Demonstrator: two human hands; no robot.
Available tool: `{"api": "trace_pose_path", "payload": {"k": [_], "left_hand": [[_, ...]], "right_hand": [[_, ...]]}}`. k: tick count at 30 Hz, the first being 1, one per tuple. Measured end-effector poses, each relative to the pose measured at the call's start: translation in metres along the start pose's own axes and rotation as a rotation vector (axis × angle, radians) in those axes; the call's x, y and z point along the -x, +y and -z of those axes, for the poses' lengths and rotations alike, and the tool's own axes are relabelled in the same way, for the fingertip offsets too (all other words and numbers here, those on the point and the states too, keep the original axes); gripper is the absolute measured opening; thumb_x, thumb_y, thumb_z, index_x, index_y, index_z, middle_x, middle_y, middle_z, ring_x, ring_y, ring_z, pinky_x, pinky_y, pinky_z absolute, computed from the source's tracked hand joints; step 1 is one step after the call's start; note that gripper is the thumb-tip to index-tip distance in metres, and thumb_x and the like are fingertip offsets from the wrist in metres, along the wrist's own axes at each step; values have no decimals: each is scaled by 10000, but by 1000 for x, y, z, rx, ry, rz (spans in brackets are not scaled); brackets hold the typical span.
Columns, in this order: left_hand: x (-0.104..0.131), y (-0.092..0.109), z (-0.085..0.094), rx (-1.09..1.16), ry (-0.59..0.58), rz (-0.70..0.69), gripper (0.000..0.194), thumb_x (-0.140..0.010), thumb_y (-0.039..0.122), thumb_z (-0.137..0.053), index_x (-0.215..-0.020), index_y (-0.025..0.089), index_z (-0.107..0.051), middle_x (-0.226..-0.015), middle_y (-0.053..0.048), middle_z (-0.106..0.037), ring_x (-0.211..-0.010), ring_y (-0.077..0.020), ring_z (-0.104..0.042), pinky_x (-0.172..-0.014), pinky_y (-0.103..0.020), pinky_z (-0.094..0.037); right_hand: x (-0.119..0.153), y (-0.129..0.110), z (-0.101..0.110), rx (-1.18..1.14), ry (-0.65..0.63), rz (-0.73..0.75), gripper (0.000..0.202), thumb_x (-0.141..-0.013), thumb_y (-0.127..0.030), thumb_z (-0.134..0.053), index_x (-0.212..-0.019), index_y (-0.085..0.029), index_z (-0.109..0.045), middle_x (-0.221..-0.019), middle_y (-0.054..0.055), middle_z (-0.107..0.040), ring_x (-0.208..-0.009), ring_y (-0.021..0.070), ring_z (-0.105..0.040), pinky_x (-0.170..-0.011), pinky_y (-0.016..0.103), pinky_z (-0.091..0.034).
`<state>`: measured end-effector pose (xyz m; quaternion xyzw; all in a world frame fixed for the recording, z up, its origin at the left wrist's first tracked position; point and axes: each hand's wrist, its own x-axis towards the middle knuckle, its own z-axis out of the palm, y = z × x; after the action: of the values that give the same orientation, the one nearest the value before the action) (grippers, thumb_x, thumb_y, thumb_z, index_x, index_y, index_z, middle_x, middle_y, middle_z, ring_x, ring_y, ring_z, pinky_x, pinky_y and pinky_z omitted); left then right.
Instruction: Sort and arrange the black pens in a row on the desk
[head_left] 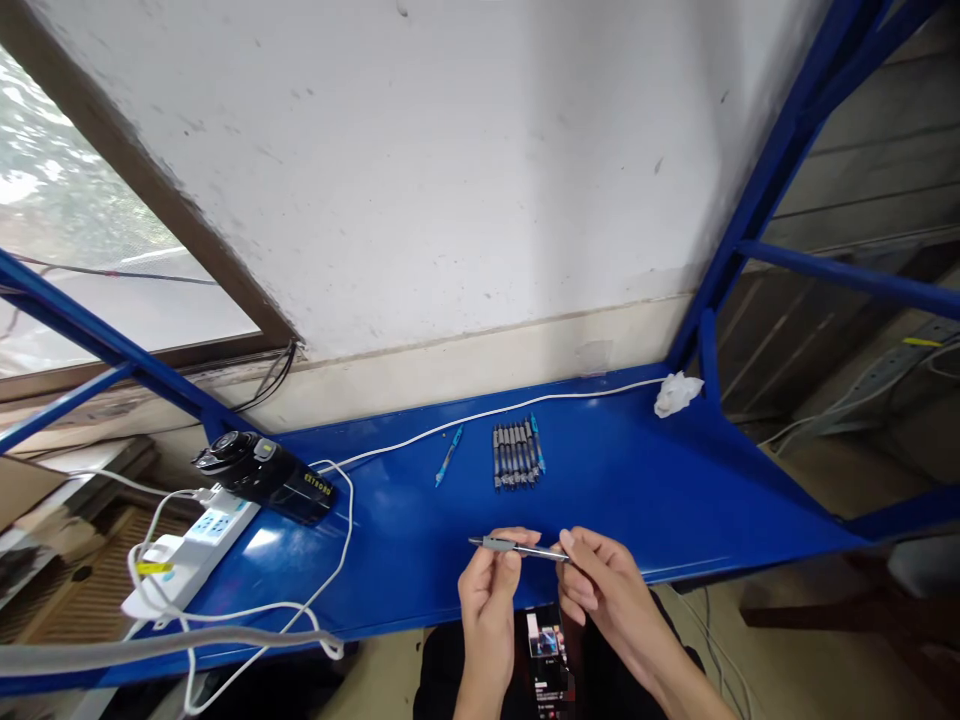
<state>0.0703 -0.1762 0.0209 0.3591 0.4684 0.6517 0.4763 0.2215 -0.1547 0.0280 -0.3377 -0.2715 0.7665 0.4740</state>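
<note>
While left hand (486, 590) and right hand (611, 585) pinch grey-grip pen (534, 550) near front edge of table (397, 565), fingers narrow around it: best keep both ends aligned, pressure light.

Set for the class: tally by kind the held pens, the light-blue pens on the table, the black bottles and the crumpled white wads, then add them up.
Held pen: 1
Light-blue pens: 2
Black bottle: 1
Crumpled white wad: 1
Total: 5
</note>
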Motion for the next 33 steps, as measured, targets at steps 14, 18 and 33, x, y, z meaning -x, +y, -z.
{"api": "trace_pose_path", "payload": {"k": [14, 18, 33], "left_hand": [[20, -4, 10, -237, -32, -79, 358, -970, 528, -714, -968, 193, -837, -983, -138, -801, -920, -275, -749, -873, -345, -591], [39, -40, 13, -254, -204, 38, 446, -993, 572, -651, -795, 198, -792, -749, -95, -754, -650, -213, -690, -658, -301, -546], [18, -209, 91, -1171, -534, 590, 728, -655, 223, -833, -1371, 266, -707, -1517, -90, -666, -1481, -382, -535, -1251, -446, -359]], "right_hand": [[2, 12, 6, 79, 37, 175, 343, -967, -509, -787, -865, -192, -705, -547, -59, -453, -543, 111, -412, -592, 287, -357], [-14, -9, 6, -14, 103, 350, 343, -912, -524, -835, -839, -216, -703, -741, -13, -494, -685, 144, -451, -647, 306, -416], [-175, -94, -26, -642, -213, 33, 488, -1115, -525, -485, -728, -250, -374, -596, -104, -160, -493, 105, -115, -424, 245, -186]]}}
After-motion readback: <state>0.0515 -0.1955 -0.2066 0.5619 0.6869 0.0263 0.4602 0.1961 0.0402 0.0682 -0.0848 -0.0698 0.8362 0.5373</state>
